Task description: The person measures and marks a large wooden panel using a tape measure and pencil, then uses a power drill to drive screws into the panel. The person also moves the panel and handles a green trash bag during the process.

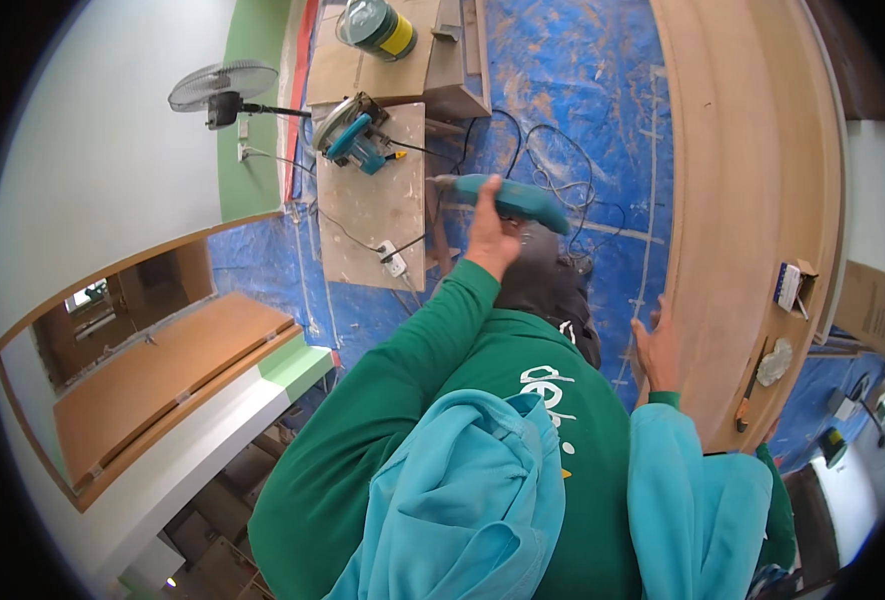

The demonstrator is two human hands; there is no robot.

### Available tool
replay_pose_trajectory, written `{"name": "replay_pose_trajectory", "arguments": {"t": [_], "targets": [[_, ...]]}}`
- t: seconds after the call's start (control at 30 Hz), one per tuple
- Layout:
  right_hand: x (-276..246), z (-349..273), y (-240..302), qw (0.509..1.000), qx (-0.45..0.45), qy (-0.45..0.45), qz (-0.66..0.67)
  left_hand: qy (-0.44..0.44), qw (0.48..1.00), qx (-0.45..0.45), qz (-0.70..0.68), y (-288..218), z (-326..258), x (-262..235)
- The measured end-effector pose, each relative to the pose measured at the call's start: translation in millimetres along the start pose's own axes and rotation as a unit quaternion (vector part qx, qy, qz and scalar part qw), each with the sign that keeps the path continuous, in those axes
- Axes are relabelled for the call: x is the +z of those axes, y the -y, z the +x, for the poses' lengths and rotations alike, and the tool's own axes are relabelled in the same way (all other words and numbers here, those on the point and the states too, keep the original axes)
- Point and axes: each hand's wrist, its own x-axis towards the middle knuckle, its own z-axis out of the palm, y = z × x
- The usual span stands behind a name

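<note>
My left hand (pixel 492 240) is closed around a teal power drill (pixel 527 203), whose narrow tip points left toward a low worktable. My right hand (pixel 658 345) is at the near left edge of a long wooden panel (pixel 717 200). Its fingers are apart and no tool shows in it. Just left of the drill, a teal circular saw (pixel 357 140) rests on the plywood-topped worktable (pixel 362 215).
A white power strip (pixel 392 258) lies on the worktable. Loose black cable (pixel 562 165) coils over the blue floor sheeting (pixel 552 70). A tub (pixel 377 28) and a fan (pixel 224 88) stand at the far left. An orange-handled tool (pixel 748 400) and small box (pixel 790 287) are at right.
</note>
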Motion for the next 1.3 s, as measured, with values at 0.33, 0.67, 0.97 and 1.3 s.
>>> {"name": "replay_pose_trajectory", "arguments": {"t": [0.33, 0.67, 0.97, 1.3], "targets": [[82, -135, -139, 0.919, 0.305, 0.18, -0.175, -0.167, 0.983, 0.011, -0.076, -172, 188, -219], [77, -173, -33, 0.93, 0.29, 0.196, -0.11, -0.382, 0.906, -0.114, 0.142, -204, 283, -324], [83, -100, 23, 0.928, 0.318, 0.169, -0.095, -0.356, 0.897, -0.164, 0.204, -218, 274, -310], [39, -48, -15, 0.942, 0.334, 0.025, 0.007, -0.344, 0.849, -0.058, 0.398, -222, 206, -298]]}}
